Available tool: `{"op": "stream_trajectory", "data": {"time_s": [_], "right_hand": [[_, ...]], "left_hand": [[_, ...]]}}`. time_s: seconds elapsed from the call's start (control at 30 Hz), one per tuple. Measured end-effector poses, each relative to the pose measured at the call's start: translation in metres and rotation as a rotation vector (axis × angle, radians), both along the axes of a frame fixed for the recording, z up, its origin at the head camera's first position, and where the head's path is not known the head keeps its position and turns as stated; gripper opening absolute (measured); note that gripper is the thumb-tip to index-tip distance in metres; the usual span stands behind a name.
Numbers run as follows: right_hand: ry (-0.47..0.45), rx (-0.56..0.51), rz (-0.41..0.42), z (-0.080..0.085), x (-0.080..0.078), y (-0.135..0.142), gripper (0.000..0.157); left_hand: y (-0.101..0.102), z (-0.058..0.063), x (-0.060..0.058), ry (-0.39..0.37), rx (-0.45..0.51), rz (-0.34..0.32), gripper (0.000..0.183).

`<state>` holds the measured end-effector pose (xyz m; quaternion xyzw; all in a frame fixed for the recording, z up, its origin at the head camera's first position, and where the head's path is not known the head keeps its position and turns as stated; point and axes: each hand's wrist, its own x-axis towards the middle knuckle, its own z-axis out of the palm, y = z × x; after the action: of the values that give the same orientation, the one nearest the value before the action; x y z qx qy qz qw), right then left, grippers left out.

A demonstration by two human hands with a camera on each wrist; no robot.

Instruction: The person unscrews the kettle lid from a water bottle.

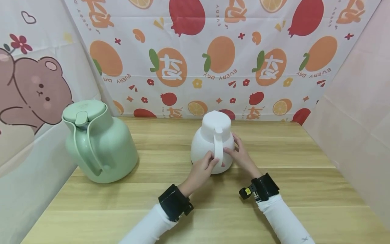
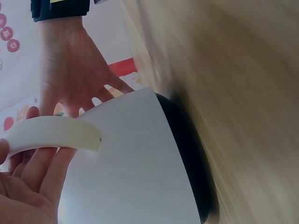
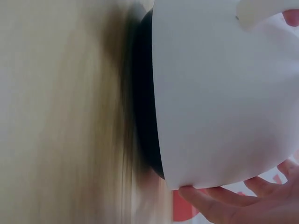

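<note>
A white thermos jug (image 1: 201, 144) with a lid and a curved handle (image 1: 218, 145) stands at the middle of the wooden table, handle facing me. My left hand (image 1: 198, 173) grips the lower part of that handle, its fingers passing through the loop in the left wrist view. On the jug's right side, my right hand (image 1: 242, 157) rests its spread, fairly straight fingers against the body. The right wrist view shows those fingertips (image 3: 194, 195) touching the white wall near its bottom edge. A black base (image 3: 145, 102) shows under the body, close over the tabletop.
To the left stands a larger green thermos jug (image 1: 112, 149) with its handle turned toward me. A fruit-print cloth (image 1: 195, 67) hangs behind the table (image 1: 283, 200), and pale cloths hang at both sides.
</note>
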<state>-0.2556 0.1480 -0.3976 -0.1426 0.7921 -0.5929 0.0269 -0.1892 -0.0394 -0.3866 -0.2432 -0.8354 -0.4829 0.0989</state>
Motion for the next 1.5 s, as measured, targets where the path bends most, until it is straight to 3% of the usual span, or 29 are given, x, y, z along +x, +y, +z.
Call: {"op": "stream_trajectory", "data": {"time_s": [0.23, 0.6, 1.1, 1.23, 1.3, 1.37, 1.5], "right_hand": [[-0.018, 0.008, -0.016, 0.0, 0.01, -0.006, 0.076], [-0.023, -0.001, -0.05, 0.031, 0.045, -0.022, 0.075], [-0.039, -0.004, -0.058, 0.027, 0.05, -0.027, 0.074], [-0.037, 0.002, -0.054, 0.029, 0.05, -0.027, 0.074], [-0.014, 0.014, -0.056, 0.029, 0.049, -0.026, 0.074], [0.037, 0.042, -0.063, 0.022, 0.042, -0.023, 0.073], [0.198, 0.056, -0.123, 0.026, 0.043, -0.02, 0.06]], "left_hand": [[-0.007, 0.0, 0.009, -0.003, 0.006, -0.017, 0.018], [-0.015, 0.001, 0.024, 0.031, 0.023, -0.009, 0.011], [-0.02, -0.001, 0.03, -0.004, 0.02, 0.013, 0.01], [-0.021, -0.002, 0.028, -0.063, 0.068, -0.01, 0.01], [-0.022, -0.002, 0.027, -0.123, 0.111, -0.032, 0.012], [-0.023, 0.006, 0.029, -0.193, 0.172, -0.053, 0.012], [-0.025, 0.006, 0.027, -0.212, 0.267, -0.058, 0.012]]}}
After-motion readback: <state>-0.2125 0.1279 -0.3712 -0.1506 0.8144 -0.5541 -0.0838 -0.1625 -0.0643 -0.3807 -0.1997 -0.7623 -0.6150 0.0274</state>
